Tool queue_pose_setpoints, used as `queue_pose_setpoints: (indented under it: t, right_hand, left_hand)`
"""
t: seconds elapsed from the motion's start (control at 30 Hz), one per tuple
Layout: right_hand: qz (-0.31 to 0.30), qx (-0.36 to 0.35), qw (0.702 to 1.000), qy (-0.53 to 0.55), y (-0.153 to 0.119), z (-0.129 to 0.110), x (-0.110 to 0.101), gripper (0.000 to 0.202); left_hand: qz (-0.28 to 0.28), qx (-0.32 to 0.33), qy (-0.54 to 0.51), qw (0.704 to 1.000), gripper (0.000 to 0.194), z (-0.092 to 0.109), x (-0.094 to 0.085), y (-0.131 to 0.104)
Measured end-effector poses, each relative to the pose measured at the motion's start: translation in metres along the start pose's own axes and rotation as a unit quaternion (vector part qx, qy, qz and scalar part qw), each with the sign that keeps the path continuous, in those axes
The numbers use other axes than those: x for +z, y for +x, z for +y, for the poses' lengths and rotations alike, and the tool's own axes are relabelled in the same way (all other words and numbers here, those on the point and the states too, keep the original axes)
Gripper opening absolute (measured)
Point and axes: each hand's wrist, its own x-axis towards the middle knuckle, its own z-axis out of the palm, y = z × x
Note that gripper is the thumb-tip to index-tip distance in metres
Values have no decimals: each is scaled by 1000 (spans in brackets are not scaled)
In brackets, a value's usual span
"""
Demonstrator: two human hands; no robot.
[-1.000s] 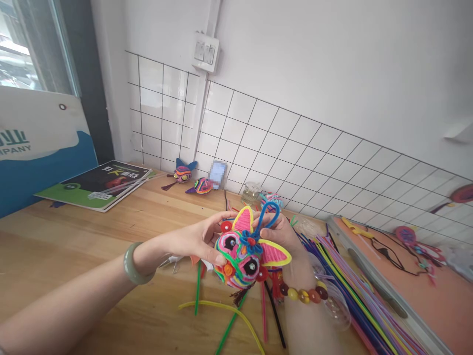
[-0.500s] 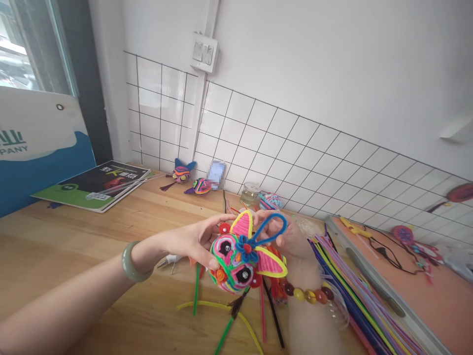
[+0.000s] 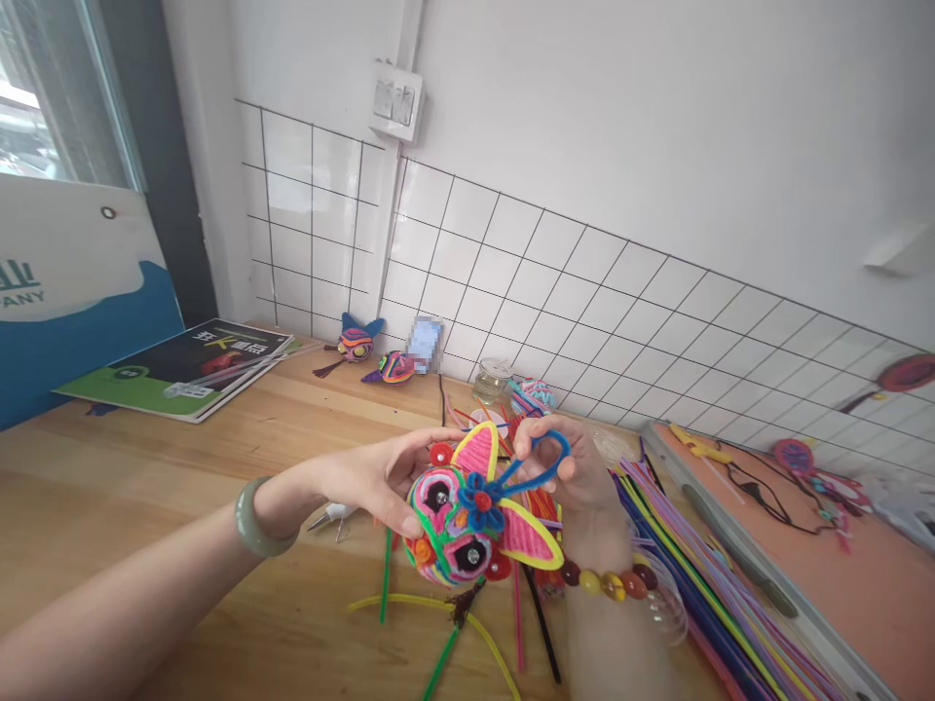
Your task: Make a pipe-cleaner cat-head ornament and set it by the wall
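Observation:
A colourful animal-head ornament (image 3: 445, 531) made of chenille stems is in front of me, with pink ears edged in yellow, black eyes and a dark tassel below. My left hand (image 3: 387, 477) is closed round its left side, thumb on the front. From the blue flower (image 3: 480, 499) between the ears rises a blue chenille-stem loop (image 3: 530, 479). Curled fingers of my right hand (image 3: 574, 462) grip this loop near its top. Under the ornament lie loose green (image 3: 442, 662), yellow, pink and black stems.
A bundle of coloured chenille stems (image 3: 701, 574) lies at the right, beside an orange board (image 3: 825, 565) with a yellow-handled tool. At the back stand two more ornaments (image 3: 357, 341), a phone (image 3: 425, 344) and a glass jar (image 3: 492, 381). A booklet (image 3: 182, 375) lies at the left.
My right hand has come from behind the ornament to the blue loop, and its fingers have closed on it. The ornament has shifted slightly left and down in my left hand.

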Motion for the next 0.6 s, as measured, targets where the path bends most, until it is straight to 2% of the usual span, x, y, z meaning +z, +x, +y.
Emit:
queue_pose_setpoints:
  t: [0.33,0.47,0.6]
  right_hand:
    - [-15,-24,999,46,2,-1,7,38]
    - [-15,-6,999,40,0,-4,9,48]
    - [10,-21,998,62,3,-4,10,58]
  left_hand:
    - [-13,-7,19,1000,95,3,1,-1]
    - [-11,1,17,1000,92,4,2,0]
    - [27,35,26,999,87,1,1,0]
